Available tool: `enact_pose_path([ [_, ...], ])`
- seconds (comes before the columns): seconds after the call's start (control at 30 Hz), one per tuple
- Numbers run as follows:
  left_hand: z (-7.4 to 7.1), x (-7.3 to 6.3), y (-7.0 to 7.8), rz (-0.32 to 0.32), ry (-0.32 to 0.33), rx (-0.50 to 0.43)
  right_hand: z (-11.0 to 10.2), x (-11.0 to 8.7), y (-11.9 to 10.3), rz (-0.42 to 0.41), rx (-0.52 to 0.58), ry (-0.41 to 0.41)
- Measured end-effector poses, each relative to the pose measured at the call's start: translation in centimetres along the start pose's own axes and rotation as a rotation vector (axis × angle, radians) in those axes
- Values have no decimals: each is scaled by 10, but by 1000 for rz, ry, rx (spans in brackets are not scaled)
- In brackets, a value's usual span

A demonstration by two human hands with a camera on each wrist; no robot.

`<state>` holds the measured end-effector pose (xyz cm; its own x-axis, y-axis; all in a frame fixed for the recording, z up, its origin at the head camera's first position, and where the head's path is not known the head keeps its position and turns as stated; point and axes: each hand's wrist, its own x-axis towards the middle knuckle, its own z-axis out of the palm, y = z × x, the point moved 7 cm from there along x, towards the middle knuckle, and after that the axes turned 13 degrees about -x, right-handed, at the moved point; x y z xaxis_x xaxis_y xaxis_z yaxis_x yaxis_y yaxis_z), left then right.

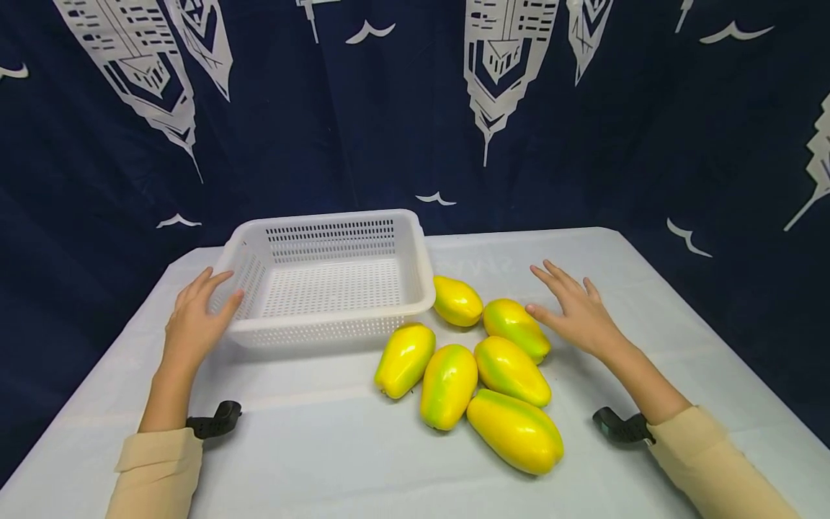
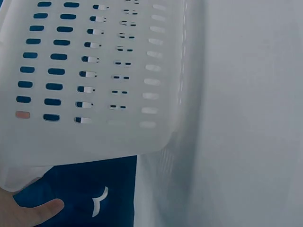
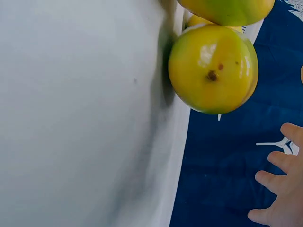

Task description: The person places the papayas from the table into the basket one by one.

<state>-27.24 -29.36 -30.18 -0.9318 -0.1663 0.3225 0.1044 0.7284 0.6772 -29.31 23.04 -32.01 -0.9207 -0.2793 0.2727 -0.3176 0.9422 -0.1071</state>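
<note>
My left hand (image 1: 193, 317) is at the left side of a white plastic basket (image 1: 311, 331), its fingers spread and relaxed at the rim. In the left wrist view, the thumb (image 2: 42, 212) shows below the slotted basket wall (image 2: 94, 142). On the other side, my right hand (image 1: 578, 311) hovers with spread fingers and holds nothing. Closest to its thumb is a yellow-green papaya (image 1: 516, 329). In the right wrist view, the fingers (image 3: 272, 180) stand apart from the rounded end of a papaya (image 3: 213, 71).
Several more papayas lie in a loose cluster right of and in front of the basket, including one papaya (image 1: 457, 301) against its right side and another (image 1: 516, 431) nearest me. A white cloth (image 1: 292, 447) covers the table. Behind hangs a dark blue printed curtain (image 1: 389, 130).
</note>
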Motion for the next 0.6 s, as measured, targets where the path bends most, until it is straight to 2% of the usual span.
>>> enact_pose_path([
  [0.17,-3,1,-7,-32,50,-120,7,-4,0,10,31,-27],
  [0.3,-6,1,-10,-55,118,-228,10,-6,0,10,47,-37],
  [0.47,-7,-1,-16,-63,231,-349,14,-9,-1,23,70,-54],
  [0.6,-8,-5,-21,-26,335,-437,16,-12,-1,29,106,-78],
])
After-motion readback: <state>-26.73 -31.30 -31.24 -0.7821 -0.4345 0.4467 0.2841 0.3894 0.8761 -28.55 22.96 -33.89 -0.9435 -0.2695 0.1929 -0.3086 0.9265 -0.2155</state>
